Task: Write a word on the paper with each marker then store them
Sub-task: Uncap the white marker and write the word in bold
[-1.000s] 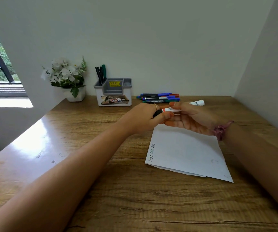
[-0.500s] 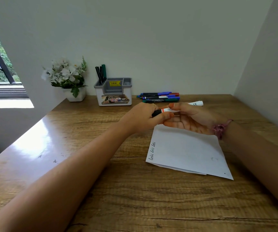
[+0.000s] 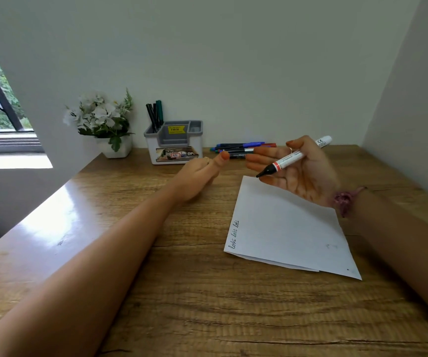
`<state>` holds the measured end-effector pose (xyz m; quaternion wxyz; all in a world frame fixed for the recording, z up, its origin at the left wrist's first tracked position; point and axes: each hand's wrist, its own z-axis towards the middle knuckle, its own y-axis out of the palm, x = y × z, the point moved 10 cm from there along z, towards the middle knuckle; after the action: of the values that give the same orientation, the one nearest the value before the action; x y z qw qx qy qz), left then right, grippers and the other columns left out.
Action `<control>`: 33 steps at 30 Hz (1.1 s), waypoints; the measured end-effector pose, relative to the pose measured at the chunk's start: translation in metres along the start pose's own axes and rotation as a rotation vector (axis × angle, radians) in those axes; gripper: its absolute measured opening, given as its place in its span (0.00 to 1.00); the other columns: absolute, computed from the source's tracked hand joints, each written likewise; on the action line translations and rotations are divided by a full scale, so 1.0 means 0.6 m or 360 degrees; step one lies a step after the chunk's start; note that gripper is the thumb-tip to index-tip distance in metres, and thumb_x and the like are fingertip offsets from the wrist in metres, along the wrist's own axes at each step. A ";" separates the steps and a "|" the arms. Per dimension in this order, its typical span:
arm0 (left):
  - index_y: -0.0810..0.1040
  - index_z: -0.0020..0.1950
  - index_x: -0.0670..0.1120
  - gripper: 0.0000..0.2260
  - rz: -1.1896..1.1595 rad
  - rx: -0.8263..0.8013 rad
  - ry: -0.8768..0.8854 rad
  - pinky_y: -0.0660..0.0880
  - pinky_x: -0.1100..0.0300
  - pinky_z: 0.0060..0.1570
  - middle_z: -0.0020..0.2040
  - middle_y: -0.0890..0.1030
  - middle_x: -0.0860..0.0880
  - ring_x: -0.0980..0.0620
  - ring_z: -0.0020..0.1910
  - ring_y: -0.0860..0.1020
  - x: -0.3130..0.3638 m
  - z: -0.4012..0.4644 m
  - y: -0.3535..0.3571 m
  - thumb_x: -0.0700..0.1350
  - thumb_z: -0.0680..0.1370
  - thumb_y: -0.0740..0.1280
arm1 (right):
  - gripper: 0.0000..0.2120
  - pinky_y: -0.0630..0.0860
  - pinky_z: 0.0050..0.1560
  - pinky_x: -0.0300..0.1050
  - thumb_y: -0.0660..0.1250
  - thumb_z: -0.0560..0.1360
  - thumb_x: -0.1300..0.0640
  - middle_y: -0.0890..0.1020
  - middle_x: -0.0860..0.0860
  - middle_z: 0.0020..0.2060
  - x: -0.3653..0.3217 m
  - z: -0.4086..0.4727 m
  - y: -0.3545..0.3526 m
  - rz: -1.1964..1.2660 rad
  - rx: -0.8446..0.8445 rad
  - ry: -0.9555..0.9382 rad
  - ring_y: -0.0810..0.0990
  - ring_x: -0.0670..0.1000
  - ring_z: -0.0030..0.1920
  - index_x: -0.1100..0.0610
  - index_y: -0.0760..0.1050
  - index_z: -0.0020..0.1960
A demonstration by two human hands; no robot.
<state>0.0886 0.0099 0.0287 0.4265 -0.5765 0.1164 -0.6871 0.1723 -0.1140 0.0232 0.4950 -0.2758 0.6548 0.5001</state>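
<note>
My right hand (image 3: 304, 177) is raised palm-up over the far end of the white paper (image 3: 285, 228) and holds a white marker (image 3: 291, 158) with a red band. Its bare black nib points left. My left hand (image 3: 197, 176) sits left of it above the desk, fingers curled shut and thumb up. It closes on the marker's cap, which is hidden inside the fingers. The paper lies on the wooden desk (image 3: 182, 292) with short handwritten words along its left edge. A grey and white organizer (image 3: 174, 143) at the back wall holds dark markers (image 3: 155, 114).
Several loose markers (image 3: 241, 148) lie on the desk by the wall, right of the organizer. A white pot of white flowers (image 3: 102, 119) stands left of the organizer. A side wall bounds the desk on the right, and a window is at far left.
My hands were joined on the marker, the left gripping its black end. They have pulled apart: the left moved left, the right lifted the marker, and its nib is now exposed.
</note>
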 end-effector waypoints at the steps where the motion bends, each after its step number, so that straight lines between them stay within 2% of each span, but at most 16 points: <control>1: 0.63 0.29 0.48 0.29 -0.0006 -0.0013 -0.0044 0.63 0.62 0.31 0.26 0.64 0.50 0.57 0.23 0.61 -0.005 -0.001 0.001 0.73 0.69 0.47 | 0.26 0.81 0.49 0.44 0.48 0.77 0.50 0.79 0.60 0.60 0.002 0.001 -0.001 -0.0019 0.0000 -0.0004 0.78 0.57 0.61 0.63 0.70 0.66; 3: 0.65 0.32 0.46 0.26 0.0043 -0.0064 -0.0114 0.63 0.58 0.34 0.27 0.65 0.49 0.57 0.24 0.62 -0.015 -0.002 0.008 0.67 0.74 0.50 | 0.27 0.81 0.44 0.44 0.47 0.77 0.49 0.82 0.60 0.55 0.004 0.002 -0.001 -0.0125 -0.0010 -0.0023 0.81 0.59 0.55 0.62 0.74 0.63; 5: 0.67 0.33 0.46 0.22 0.0100 -0.0115 -0.0138 0.65 0.59 0.35 0.28 0.67 0.51 0.57 0.25 0.65 -0.022 -0.002 0.013 0.62 0.78 0.54 | 0.27 0.77 0.37 0.41 0.46 0.76 0.49 0.84 0.58 0.42 0.004 0.004 -0.001 -0.0243 0.0010 -0.0063 0.82 0.56 0.41 0.61 0.80 0.54; 7: 0.72 0.37 0.48 0.18 0.0109 -0.0182 -0.0125 0.65 0.61 0.37 0.30 0.70 0.54 0.62 0.26 0.68 -0.025 -0.002 0.018 0.57 0.80 0.56 | 0.27 0.69 0.30 0.38 0.47 0.76 0.50 0.79 0.54 0.31 0.004 0.006 -0.003 -0.0324 0.0070 -0.0098 0.74 0.49 0.28 0.60 0.82 0.41; 9: 0.78 0.47 0.51 0.12 0.0179 -0.0282 -0.0088 0.65 0.65 0.37 0.35 0.73 0.58 0.68 0.31 0.71 -0.022 -0.005 0.026 0.51 0.81 0.57 | 0.26 0.66 0.27 0.36 0.48 0.76 0.51 0.76 0.52 0.27 0.007 0.006 0.001 -0.0407 0.0090 -0.0110 0.70 0.47 0.24 0.60 0.81 0.36; 11: 0.77 0.56 0.56 0.08 0.0202 -0.0388 -0.0025 0.65 0.67 0.38 0.41 0.76 0.57 0.68 0.37 0.72 -0.013 -0.008 0.036 0.50 0.80 0.60 | 0.22 0.69 0.25 0.37 0.50 0.77 0.54 0.78 0.54 0.26 0.015 0.004 0.011 -0.0510 0.0021 -0.0106 0.73 0.48 0.23 0.62 0.79 0.39; 12: 0.75 0.57 0.61 0.08 0.0208 -0.0437 0.0009 0.66 0.66 0.40 0.43 0.77 0.56 0.66 0.39 0.73 -0.008 -0.010 0.040 0.51 0.78 0.63 | 0.19 0.72 0.26 0.38 0.52 0.77 0.55 0.79 0.55 0.26 0.021 0.003 0.017 -0.0566 -0.0030 -0.0090 0.75 0.49 0.25 0.64 0.77 0.42; 14: 0.71 0.51 0.69 0.11 0.0280 -0.0556 0.0071 0.66 0.62 0.41 0.42 0.76 0.63 0.63 0.40 0.72 0.004 -0.015 0.051 0.52 0.76 0.66 | 0.14 0.75 0.29 0.38 0.58 0.75 0.55 0.80 0.55 0.28 0.036 0.001 0.029 -0.0637 -0.0135 -0.0044 0.79 0.49 0.28 0.65 0.77 0.47; 16: 0.72 0.43 0.73 0.13 0.0345 -0.0635 0.0098 0.64 0.62 0.38 0.35 0.75 0.67 0.65 0.36 0.71 0.011 -0.018 0.059 0.53 0.75 0.68 | 0.10 0.76 0.30 0.37 0.64 0.72 0.58 0.80 0.53 0.29 0.045 0.001 0.034 -0.0727 -0.0190 -0.0022 0.79 0.48 0.30 0.64 0.77 0.49; 18: 0.74 0.41 0.72 0.08 0.0373 -0.0655 0.0126 0.64 0.62 0.36 0.34 0.76 0.59 0.62 0.33 0.71 0.011 -0.017 0.063 0.56 0.73 0.69 | 0.04 0.75 0.30 0.35 0.67 0.73 0.66 0.81 0.51 0.29 0.046 0.000 0.039 -0.0901 -0.0215 -0.0063 0.79 0.46 0.30 0.61 0.77 0.47; 19: 0.76 0.42 0.69 0.03 0.0396 -0.0668 0.0150 0.65 0.61 0.35 0.35 0.77 0.54 0.60 0.33 0.70 0.009 -0.015 0.065 0.60 0.71 0.69 | 0.05 0.75 0.30 0.34 0.67 0.72 0.68 0.81 0.50 0.29 0.046 0.001 0.040 -0.0988 -0.0222 -0.0087 0.79 0.46 0.29 0.61 0.77 0.46; 21: 0.75 0.41 0.69 0.03 0.0426 -0.0690 0.0171 0.65 0.59 0.35 0.36 0.76 0.48 0.59 0.33 0.69 0.002 -0.013 0.068 0.62 0.70 0.69 | 0.04 0.74 0.29 0.35 0.68 0.70 0.67 0.80 0.51 0.29 0.048 0.005 0.044 -0.1090 -0.0230 -0.0107 0.77 0.46 0.28 0.60 0.78 0.43; 24: 0.72 0.39 0.72 0.09 0.0424 -0.0701 0.0186 0.62 0.61 0.34 0.33 0.73 0.52 0.61 0.31 0.68 0.003 -0.015 0.067 0.57 0.72 0.70 | 0.02 0.72 0.28 0.36 0.67 0.70 0.62 0.78 0.49 0.26 0.052 0.016 0.048 -0.1225 -0.0190 -0.0091 0.75 0.46 0.27 0.58 0.76 0.39; 29: 0.75 0.52 0.63 0.10 0.0403 -0.0707 0.0188 0.62 0.66 0.32 0.31 0.72 0.55 0.62 0.30 0.70 0.004 -0.015 0.067 0.57 0.71 0.69 | 0.06 0.72 0.28 0.36 0.63 0.75 0.65 0.76 0.50 0.26 0.054 0.020 0.057 -0.1396 -0.0155 -0.0219 0.72 0.46 0.26 0.61 0.73 0.39; 30: 0.75 0.52 0.63 0.12 0.0381 -0.0703 0.0200 0.62 0.67 0.31 0.31 0.73 0.53 0.62 0.30 0.70 0.006 -0.015 0.067 0.59 0.70 0.68 | 0.05 0.71 0.27 0.36 0.64 0.73 0.63 0.74 0.52 0.27 0.054 0.018 0.058 -0.1397 -0.0144 -0.0241 0.72 0.47 0.27 0.63 0.73 0.39; 33: 0.76 0.53 0.64 0.16 0.0317 -0.0692 0.0225 0.64 0.63 0.33 0.36 0.79 0.44 0.58 0.31 0.70 0.004 -0.013 0.067 0.63 0.66 0.65 | 0.11 0.68 0.28 0.33 0.63 0.68 0.60 0.72 0.54 0.29 0.049 0.018 0.063 -0.1419 -0.0142 -0.0323 0.70 0.43 0.27 0.70 0.71 0.41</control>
<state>0.0997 -0.0187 0.0016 0.3488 -0.5909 0.3475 -0.6391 0.1334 -0.0868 0.0102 0.7112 -0.5012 0.3982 0.2907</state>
